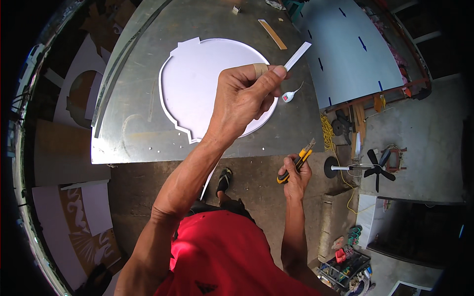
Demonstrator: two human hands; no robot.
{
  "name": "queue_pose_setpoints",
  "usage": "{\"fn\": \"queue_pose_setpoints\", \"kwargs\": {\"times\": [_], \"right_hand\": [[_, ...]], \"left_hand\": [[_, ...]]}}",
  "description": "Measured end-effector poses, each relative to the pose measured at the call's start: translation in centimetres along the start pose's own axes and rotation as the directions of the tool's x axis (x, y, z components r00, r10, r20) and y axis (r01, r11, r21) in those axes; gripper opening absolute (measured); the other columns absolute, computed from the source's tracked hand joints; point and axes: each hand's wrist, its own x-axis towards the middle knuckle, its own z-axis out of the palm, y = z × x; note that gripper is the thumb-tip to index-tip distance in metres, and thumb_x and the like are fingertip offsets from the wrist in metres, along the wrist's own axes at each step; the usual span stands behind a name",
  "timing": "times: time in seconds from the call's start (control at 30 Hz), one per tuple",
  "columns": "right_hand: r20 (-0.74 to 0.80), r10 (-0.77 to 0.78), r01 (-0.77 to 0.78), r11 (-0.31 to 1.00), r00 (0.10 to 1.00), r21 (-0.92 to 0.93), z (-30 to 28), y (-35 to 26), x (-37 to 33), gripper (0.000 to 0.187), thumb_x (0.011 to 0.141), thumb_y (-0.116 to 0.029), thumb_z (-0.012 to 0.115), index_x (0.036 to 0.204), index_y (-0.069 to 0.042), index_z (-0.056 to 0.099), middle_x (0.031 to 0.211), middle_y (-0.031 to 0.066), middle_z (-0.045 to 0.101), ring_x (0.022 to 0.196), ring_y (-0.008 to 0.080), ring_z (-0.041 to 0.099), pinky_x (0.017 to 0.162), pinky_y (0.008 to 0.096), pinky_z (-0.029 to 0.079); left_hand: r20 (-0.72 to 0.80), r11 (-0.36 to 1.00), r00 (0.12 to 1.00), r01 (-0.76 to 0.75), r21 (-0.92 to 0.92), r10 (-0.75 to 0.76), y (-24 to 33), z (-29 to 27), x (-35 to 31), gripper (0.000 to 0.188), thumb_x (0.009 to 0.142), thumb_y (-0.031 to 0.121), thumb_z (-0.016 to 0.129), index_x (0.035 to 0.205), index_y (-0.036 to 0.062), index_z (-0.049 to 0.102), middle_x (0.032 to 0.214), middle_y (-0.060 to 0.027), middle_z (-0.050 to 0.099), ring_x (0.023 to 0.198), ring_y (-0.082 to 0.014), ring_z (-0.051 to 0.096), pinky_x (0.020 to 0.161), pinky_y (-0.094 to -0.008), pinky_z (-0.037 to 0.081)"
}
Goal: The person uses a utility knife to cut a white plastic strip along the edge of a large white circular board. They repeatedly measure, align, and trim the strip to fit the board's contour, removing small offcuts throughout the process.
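My left hand (pixel 247 93) is raised over the metal-topped table (pixel 133 143), pinching a narrow white strip (pixel 299 55) between thumb and fingers. Below it lies a large round white panel (pixel 192 84) with a thin raised rim and stepped notches at its left side; my hand and forearm cover part of it. My right hand (pixel 296 178) is wrapped round a yellow-and-black utility knife (pixel 295 164), held past the table's near edge with its blade pointing up and away. A small white squeeze bottle with a thin nozzle (pixel 288 97) lies right of the panel.
A brown strip (pixel 272 34) and small white scraps (pixel 150 148) lie on the table. A light-blue sheet with dark arrows (pixel 350 54) adjoins on the right. A black-bladed fan (pixel 378 170) stands at right; cut panels (pixel 74 212) lean at left.
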Motion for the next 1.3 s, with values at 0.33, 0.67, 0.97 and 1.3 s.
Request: {"fn": "queue_pose_setpoints", "kwargs": {"times": [0.33,0.67,0.97,1.3], "right_hand": [[0.018,0.065,-0.065,0.998,0.998,-0.017,-0.8,1.7,-1.0,0.023,0.086,-0.013,0.083,0.097,-0.003,0.066,0.073,0.0014,0.063,0.057,0.0106,0.058,0.056,0.0257,0.046],[0.025,0.082,-0.081,0.996,0.996,-0.023,-0.7,2.2,-1.7,0.022,0.087,-0.013,0.082,0.097,-0.003,0.066,0.071,0.0009,0.062,0.058,0.0108,0.059,0.056,0.0254,0.046],[0.021,0.088,-0.088,0.996,0.996,0.004,-0.7,2.6,-2.4,0.022,0.087,-0.015,0.083,0.095,-0.003,0.067,0.073,0.0012,0.063,0.056,0.0108,0.058,0.056,0.025,0.045],[0.297,0.219,-0.208,0.976,0.929,-0.071,-0.6,4.2,-0.6,0.023,0.096,-0.021,0.072,0.107,-0.003,0.063,0.076,0.0029,0.058,0.064,0.0141,0.059,0.058,0.0297,0.05]], "left_hand": [[-0.004,0.994,0.998,0.061,0.091,-0.061,0.3,-1.6,-0.7,0.032,0.1,0.028,0.066,0.094,-0.0023,0.075,0.064,0.0003,0.058,0.043,-0.0027,0.039,0.038,-0.021,0.025],[0.02,0.995,0.999,0.033,0.089,-0.035,0.2,-1.2,-0.4,0.032,0.101,0.029,0.066,0.094,-0.001,0.076,0.063,0.0013,0.059,0.043,-0.0023,0.039,0.038,-0.0207,0.025],[0.144,0.982,0.984,0.081,0.173,-0.106,1.1,-1.2,-0.9,0.033,0.099,0.03,0.068,0.095,-0.0013,0.077,0.062,0.0004,0.058,0.043,-0.0025,0.04,0.037,-0.0209,0.024],[-0.19,0.871,0.888,0.453,0.19,-0.42,-9.2,-11.3,-10.7,0.036,0.098,0.033,0.071,0.1,-0.0032,0.074,0.066,0.0001,0.06,0.047,-0.0038,0.044,0.04,-0.0216,0.029]]}}
